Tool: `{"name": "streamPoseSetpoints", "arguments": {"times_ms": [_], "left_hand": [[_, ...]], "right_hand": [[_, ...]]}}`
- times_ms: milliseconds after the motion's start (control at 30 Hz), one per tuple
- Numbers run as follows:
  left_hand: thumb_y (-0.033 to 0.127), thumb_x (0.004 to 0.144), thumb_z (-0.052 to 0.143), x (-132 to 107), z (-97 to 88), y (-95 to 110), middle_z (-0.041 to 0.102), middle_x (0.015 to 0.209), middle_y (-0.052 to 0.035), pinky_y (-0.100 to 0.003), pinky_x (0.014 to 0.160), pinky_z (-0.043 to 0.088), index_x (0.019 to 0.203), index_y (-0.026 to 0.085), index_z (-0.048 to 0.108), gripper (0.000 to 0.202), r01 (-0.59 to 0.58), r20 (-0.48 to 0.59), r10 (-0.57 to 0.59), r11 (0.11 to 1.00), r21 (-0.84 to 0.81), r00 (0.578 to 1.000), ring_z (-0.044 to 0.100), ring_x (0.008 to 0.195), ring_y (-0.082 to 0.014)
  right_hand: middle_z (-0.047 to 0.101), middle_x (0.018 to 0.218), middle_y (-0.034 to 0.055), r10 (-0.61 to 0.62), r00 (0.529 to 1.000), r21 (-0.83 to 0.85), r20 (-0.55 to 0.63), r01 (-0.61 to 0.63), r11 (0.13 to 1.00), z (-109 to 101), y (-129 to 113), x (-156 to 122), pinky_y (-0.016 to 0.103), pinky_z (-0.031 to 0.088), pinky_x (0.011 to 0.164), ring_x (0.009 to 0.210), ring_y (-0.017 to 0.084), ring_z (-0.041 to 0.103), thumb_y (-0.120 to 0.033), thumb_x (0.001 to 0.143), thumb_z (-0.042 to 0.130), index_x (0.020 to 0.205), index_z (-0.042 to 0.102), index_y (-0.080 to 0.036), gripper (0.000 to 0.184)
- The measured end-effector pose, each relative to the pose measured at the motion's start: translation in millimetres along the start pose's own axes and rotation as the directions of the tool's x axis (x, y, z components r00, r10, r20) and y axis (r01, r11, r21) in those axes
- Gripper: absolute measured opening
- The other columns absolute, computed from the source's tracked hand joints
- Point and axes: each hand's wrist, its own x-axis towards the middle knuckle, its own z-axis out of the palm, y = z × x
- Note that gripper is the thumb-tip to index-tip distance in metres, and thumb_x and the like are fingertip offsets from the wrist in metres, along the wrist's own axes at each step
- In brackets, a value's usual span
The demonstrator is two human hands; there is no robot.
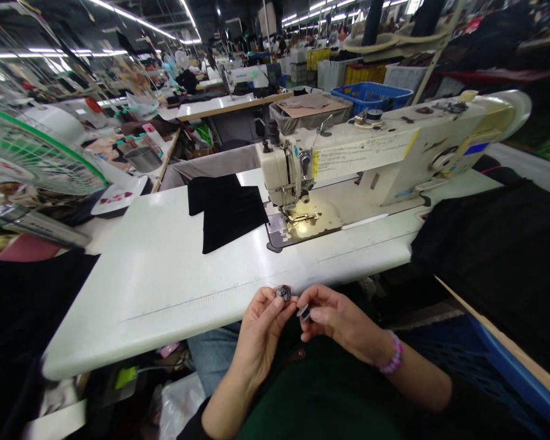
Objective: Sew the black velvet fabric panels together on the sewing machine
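Note:
My left hand (262, 324) pinches a small round metal bobbin case (284, 292) between thumb and fingers, just below the front edge of the white sewing table (174, 269). My right hand (337, 318) holds a small bobbin (304, 312) close beside it, fingertips nearly touching the left hand. A bead bracelet (393, 355) is on my right wrist. The white sewing machine (385, 153) stands at the back of the table, its lit needle plate (302, 223) in front of me. Folded black fabric (227, 211) lies left of the needle.
A pile of black cloth (499, 256) sits at the right, over a blue bin edge (517, 373). A green-rimmed fan (32, 153) stands at the left. More dark cloth (13, 324) hangs at lower left. Other sewing stations and a blue crate (371, 95) fill the background.

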Motion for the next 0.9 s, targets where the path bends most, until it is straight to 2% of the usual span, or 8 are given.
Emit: {"name": "streamPoseSetpoints", "arguments": {"times_ms": [133,267,500,567,633,700,767,900], "left_hand": [[0.024,0.075,0.085,-1,1.7,4,0.069,0.091,-0.0016,-0.024,0.083,0.058,0.078,0.017,0.057,0.030,-0.027,-0.018,0.027,1.000,0.001,0.999,0.072,0.088,-0.0157],[0.024,0.073,0.087,-4,4.1,7,0.070,0.090,-0.0010,-0.024,0.085,0.057,0.083,0.017,0.060,0.029,-0.024,-0.058,0.025,0.999,0.028,0.998,0.072,0.088,-0.0152],[0.029,0.074,0.086,-5,0.0,4,0.070,0.090,-0.0017,-0.023,0.073,0.057,0.104,0.018,0.065,0.039,-0.056,-0.123,0.074,0.989,0.140,0.990,0.072,0.080,-0.0158],[0.032,0.075,0.086,-6,-2.1,7,0.071,0.090,-0.0037,-0.021,0.072,0.057,0.108,0.016,0.067,0.042,-0.033,-0.114,0.047,0.992,0.120,0.992,0.071,0.078,-0.0147],[0.035,0.078,0.083,-8,-2.7,9,0.072,0.089,-0.0061,-0.021,0.072,0.057,0.107,0.014,0.070,0.039,0.039,-0.061,-0.035,0.997,0.068,0.998,0.070,0.077,-0.0144],[0.037,0.081,0.080,-11,-1.2,11,0.073,0.089,-0.0074,-0.021,0.072,0.057,0.105,0.012,0.072,0.036,0.128,0.016,-0.128,0.992,0.019,0.992,0.070,0.076,-0.0141],[0.038,0.082,0.079,-13,1.7,11,0.073,0.086,-0.0075,-0.021,0.071,0.057,0.105,0.011,0.074,0.036,0.198,0.082,-0.196,0.980,-0.011,0.977,0.070,0.074,-0.0136],[0.035,0.080,0.082,-12,5.4,9,0.074,0.085,-0.0081,-0.019,0.069,0.057,0.097,0.010,0.076,0.031,0.275,0.138,-0.266,0.960,-0.052,0.954,0.069,0.070,-0.0120]], "right_hand": [[0.064,0.079,-0.0005,0.006,1.000,0.097,-0.013,-0.005,0.995,3,-3,1,0.026,0.054,0.068,0.072,0.012,0.060,-0.039,0.085,0.077,0.096,0.067,-0.020,0.024],[0.060,0.079,-0.0004,-0.074,0.984,0.120,-0.161,0.093,0.988,3,-4,5,0.020,0.043,0.057,0.066,0.009,0.051,-0.040,0.079,0.084,0.094,0.070,-0.017,0.030],[0.056,0.071,-0.0019,-0.189,0.939,0.128,-0.288,0.234,0.964,-4,-18,8,0.020,0.035,0.050,0.056,0.008,0.042,-0.044,0.087,0.075,0.082,0.061,-0.019,0.029],[0.047,0.063,-0.0057,-0.291,0.890,0.012,-0.350,0.315,0.949,-9,-22,6,0.021,0.037,0.052,0.055,0.009,0.041,-0.044,0.089,0.073,0.085,0.059,-0.021,0.027],[0.048,0.063,-0.0063,-0.431,0.823,-0.272,-0.371,0.347,0.897,-13,-21,3,0.023,0.040,0.054,0.055,0.010,0.044,-0.042,0.091,0.070,0.093,0.062,-0.023,0.021],[0.057,0.069,-0.0036,-0.578,0.771,-0.611,-0.268,0.328,0.721,-14,-17,0,0.025,0.044,0.058,0.060,0.012,0.052,-0.038,0.094,0.067,0.101,0.065,-0.024,0.016],[0.065,0.082,0.0001,-0.664,0.746,-0.821,-0.051,0.347,0.453,-14,-13,-2,0.027,0.048,0.065,0.070,0.014,0.060,-0.030,0.097,0.063,0.105,0.066,-0.024,0.010],[0.069,0.088,0.0028,-0.656,0.646,-0.852,0.391,0.523,0.006,-11,-11,1,0.032,0.049,0.071,0.077,0.018,0.062,-0.020,0.101,0.054,0.116,0.061,-0.023,0.017]]}}
